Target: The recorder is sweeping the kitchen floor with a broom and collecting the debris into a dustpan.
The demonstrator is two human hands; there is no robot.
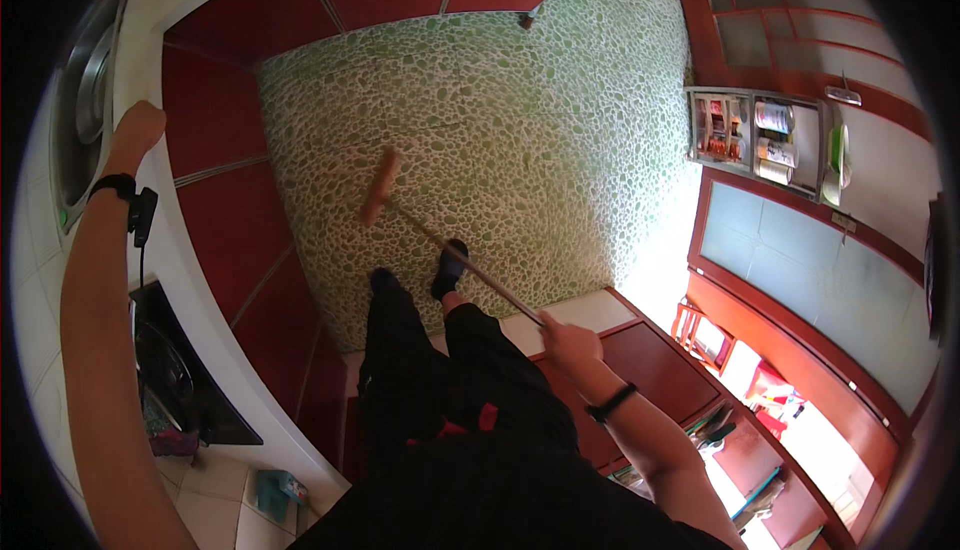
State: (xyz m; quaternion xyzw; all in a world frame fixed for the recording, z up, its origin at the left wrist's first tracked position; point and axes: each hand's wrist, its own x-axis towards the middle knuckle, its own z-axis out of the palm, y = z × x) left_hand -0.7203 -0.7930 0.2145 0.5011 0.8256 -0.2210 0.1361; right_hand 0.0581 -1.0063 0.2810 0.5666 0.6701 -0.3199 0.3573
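Observation:
My right hand (571, 347) grips the long thin handle (487, 277) of a broom or floor brush. The handle slants down past my right foot to a reddish-brown, slightly blurred head (381, 188) on the floor. My left hand (140, 128) is curled like a fist at the white countertop's edge (150, 197), beside the steel sink (94, 92); nothing shows in it. Green pebble-patterned flooring (510, 137) spreads before me, and my feet in dark footwear (451, 261) stand just behind the broom head.
Red cabinets (225, 122) line the left and far sides. A black gas stove (176, 370) is set into the counter. At right, a metal rack (757, 141) holds cans and jars near a glazed door (802, 235). A red cabinet (652, 370) stands by my right arm.

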